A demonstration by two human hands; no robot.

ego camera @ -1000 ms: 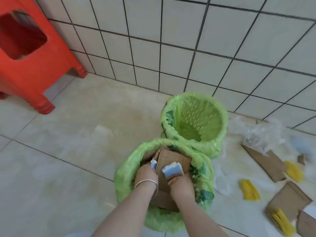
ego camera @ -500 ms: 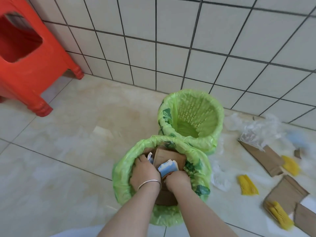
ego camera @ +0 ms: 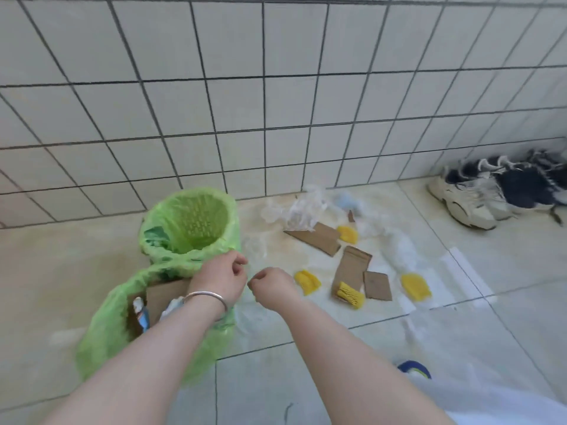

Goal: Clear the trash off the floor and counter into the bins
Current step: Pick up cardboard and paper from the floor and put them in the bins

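Observation:
Two bins lined with green bags stand on the tiled floor. The near bin (ego camera: pixel 101 326) holds cardboard (ego camera: pixel 164 297) and a blue-white wrapper; the far bin (ego camera: pixel 214 240) by the wall looks empty. My left hand (ego camera: pixel 221 277), with a silver bangle on its wrist, hovers over the near bin's right rim with fingers loosely curled and nothing in it. My right hand (ego camera: pixel 270 286) is just right of it above the floor, fingers curled, holding nothing. Trash lies to the right: cardboard pieces (ego camera: pixel 351 271), yellow foam nets (ego camera: pixel 306 282) and clear plastic film (ego camera: pixel 294 210).
A pair of white and dark sneakers (ego camera: pixel 491 194) sits at the far right against the tiled wall (ego camera: pixel 276 102). More clear plastic wrap (ego camera: pixel 460 271) lies on the floor right of the cardboard. A blue and yellow shoe tip (ego camera: pixel 414 368) shows at the bottom right.
Both hands came up out of the near bin, leaving the cardboard and wrapper inside, and shifted right. The view swung right; the red stool left the frame and the sneakers appeared.

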